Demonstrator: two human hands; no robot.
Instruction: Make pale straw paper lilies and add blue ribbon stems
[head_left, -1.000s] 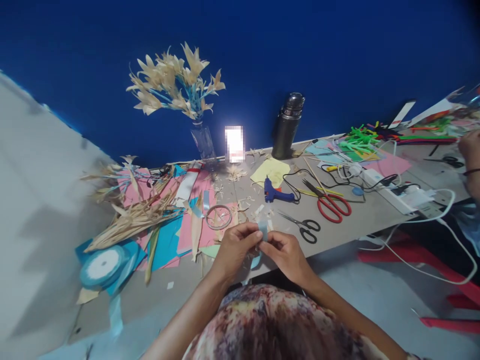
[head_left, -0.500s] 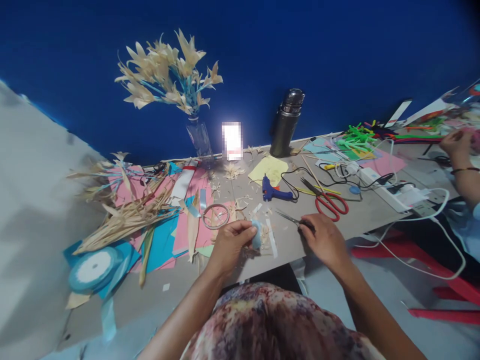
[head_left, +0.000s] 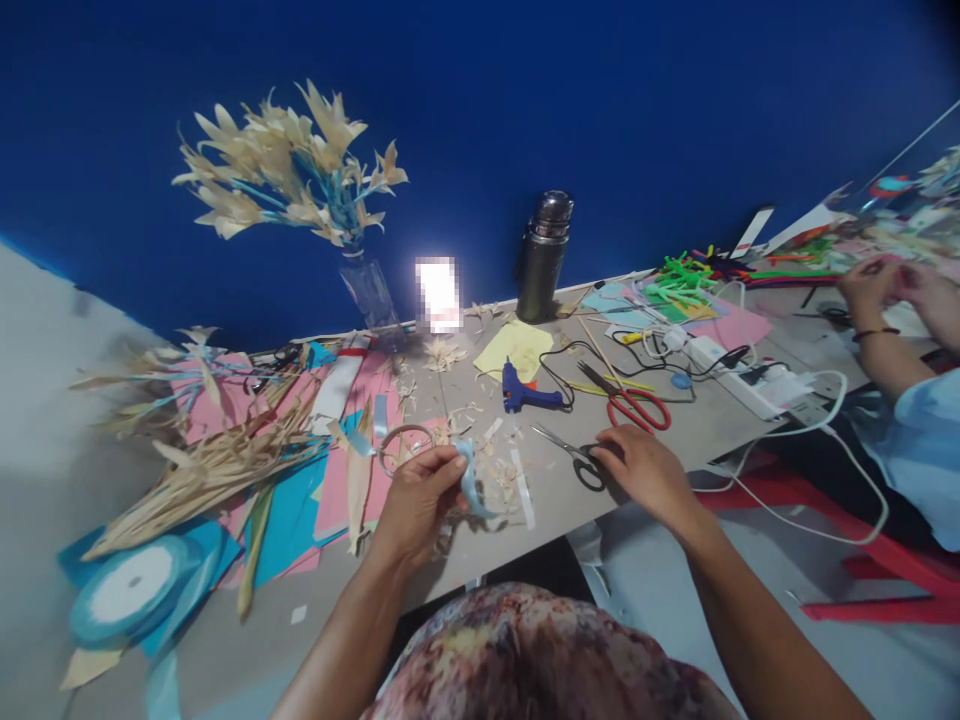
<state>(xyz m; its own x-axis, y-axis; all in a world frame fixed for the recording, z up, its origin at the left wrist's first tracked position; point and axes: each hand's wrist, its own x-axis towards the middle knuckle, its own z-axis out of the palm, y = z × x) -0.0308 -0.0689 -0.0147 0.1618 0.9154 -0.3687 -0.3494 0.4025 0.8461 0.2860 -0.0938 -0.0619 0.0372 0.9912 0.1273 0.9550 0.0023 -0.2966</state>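
My left hand [head_left: 420, 500] is closed, pinching a short piece of light blue ribbon [head_left: 471, 480] between thumb and fingers above the table. The ribbon curls down toward its free end. My right hand [head_left: 645, 468] is at the small dark-handled scissors [head_left: 559, 440], its fingers closed at the upper handle loop. The blades point left and the lower loop shows bare. Beyond my left hand lies a ring-shaped roll of tape [head_left: 406, 428]. Pale shavings and a strip of clear tape [head_left: 523, 488] lie between my hands.
A blue glue gun [head_left: 531, 390], red-handled scissors [head_left: 634, 400] and a power strip [head_left: 739, 378] lie farther back. A thermos [head_left: 544, 258] and a bottle of husk flowers [head_left: 367, 290] stand by the wall. Left are a ribbon spool [head_left: 135, 582] and dried husks [head_left: 217, 460]. Another person's hands [head_left: 877, 285] are at right.
The view has turned, so things sit farther left. The ribbon piece hangs longer and curled from my left hand. More of the scissors' handles shows beside my right hand.
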